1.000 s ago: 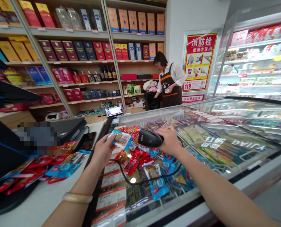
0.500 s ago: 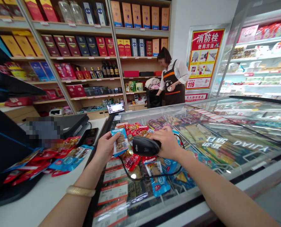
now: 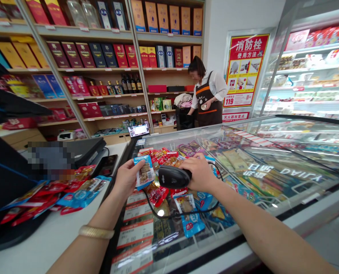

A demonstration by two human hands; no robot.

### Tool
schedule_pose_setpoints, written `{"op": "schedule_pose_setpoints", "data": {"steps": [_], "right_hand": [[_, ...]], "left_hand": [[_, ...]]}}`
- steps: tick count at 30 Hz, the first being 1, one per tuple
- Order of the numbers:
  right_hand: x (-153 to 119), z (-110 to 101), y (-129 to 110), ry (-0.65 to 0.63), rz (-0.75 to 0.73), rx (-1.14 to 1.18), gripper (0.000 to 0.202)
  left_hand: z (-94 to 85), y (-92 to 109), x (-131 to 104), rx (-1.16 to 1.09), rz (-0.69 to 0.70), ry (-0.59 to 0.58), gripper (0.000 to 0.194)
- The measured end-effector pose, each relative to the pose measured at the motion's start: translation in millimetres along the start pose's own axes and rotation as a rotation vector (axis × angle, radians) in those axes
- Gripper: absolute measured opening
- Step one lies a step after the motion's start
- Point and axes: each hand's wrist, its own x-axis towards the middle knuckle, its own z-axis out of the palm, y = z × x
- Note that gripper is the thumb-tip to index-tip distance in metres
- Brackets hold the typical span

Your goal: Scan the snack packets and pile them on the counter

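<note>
Turned more upright than a second ago, the blue-edged packet (image 3: 145,175) now has the handheld scanner (image 3: 172,176) nearer to it. Above the glass-topped freezer (image 3: 309,219), the left hand's (image 3: 127,176) grip pinches the packet by its edge; the right hand's (image 3: 200,173) grip is wrapped round the scanner — its nose just beside the packet, seemingly apart. Scanning looks like the step in hand; the next move calls for lining label and scanner up — both steady, clear of the loose packets (image 3: 192,223) below.
</note>
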Motion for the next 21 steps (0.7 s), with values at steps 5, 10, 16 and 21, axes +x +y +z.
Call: {"op": "schedule_pose_setpoints", "data": {"steps": [5,10,16,21], "right_hand": [[0,1,1,0.013,-0.002,0.012,0.022],[0,1,0,-0.001,0.009,0.027,0.022],[-1,1,1,-0.011,0.015,-0.008,0.023],[-3,4,6,0.022,0.013,-0.031,0.022]], "left_hand": [[2.0,1,0,-0.024,-0.010,0.012,0.047],[0.2,1,1,-0.012,-0.005,0.008,0.046],[-0.4,-2,0,0.016,0.001,-0.003,0.047],[-10.6,7,5,0.029,0.162,0.071,0.048]]}}
